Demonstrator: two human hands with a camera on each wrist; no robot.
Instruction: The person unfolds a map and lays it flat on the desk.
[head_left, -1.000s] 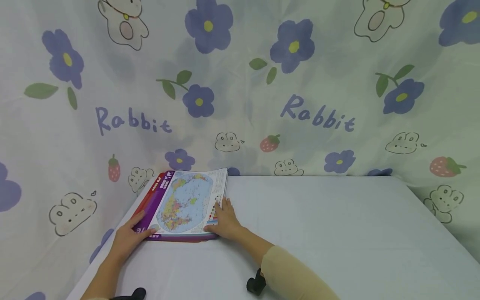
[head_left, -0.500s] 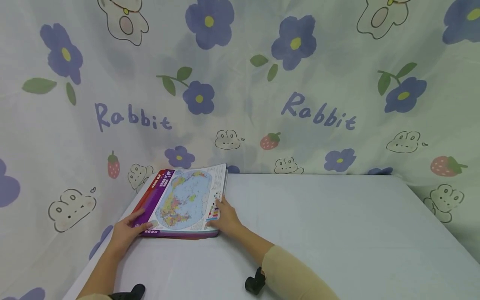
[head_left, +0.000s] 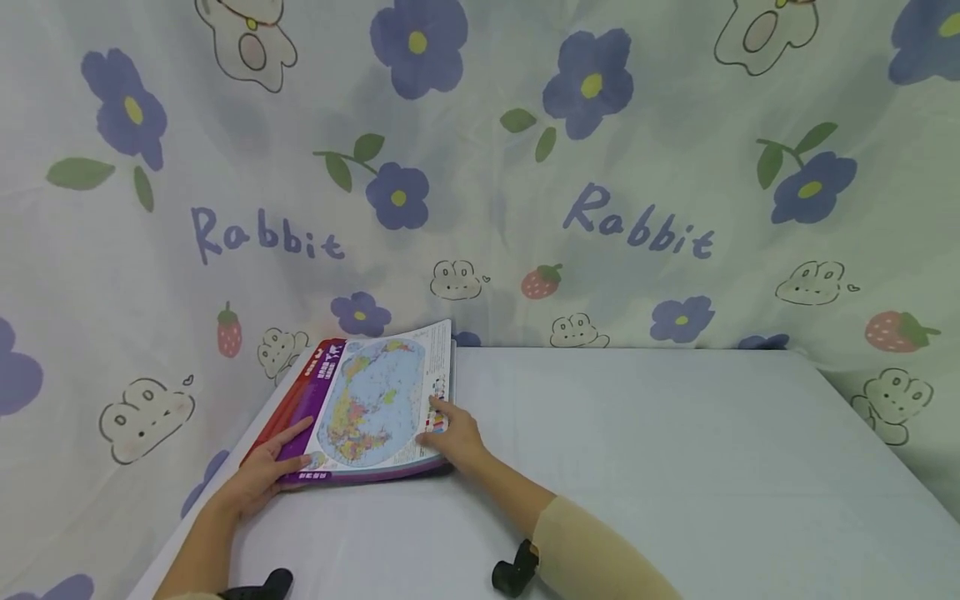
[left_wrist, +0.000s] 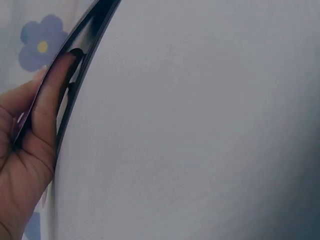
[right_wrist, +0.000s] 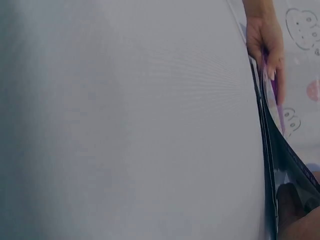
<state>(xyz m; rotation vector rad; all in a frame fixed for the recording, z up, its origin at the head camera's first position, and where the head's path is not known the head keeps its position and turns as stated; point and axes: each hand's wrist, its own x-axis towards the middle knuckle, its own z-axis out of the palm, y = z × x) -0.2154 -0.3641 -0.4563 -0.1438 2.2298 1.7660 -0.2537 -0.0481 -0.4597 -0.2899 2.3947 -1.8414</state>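
Observation:
A world map sheet (head_left: 378, 400) with a purple border lies on top of a thin stack at the table's left side. Below it shows the red edge of another sheet (head_left: 281, 408). At its near left corner, my left hand (head_left: 258, 479) pinches the purple sheet, two digits on top. In the left wrist view, fingers (left_wrist: 46, 110) reach under the lifted sheet, into the gap above the dark layer below. My right hand (head_left: 457, 437) pinches the right edge. The right wrist view shows the sheet bowed up, part of the right hand (right_wrist: 302, 225) beneath it.
A white-covered table (head_left: 637, 450) extends to the right of the stack. Behind and to the left hangs a curtain (head_left: 495, 200) printed with flowers and rabbits. Black wrist devices (head_left: 515, 569) sit by the sleeves.
The purple map sheet has shifted slightly right and toward me, and its right side has risen. More of the red sheet shows on the left. Both hands moved along with it.

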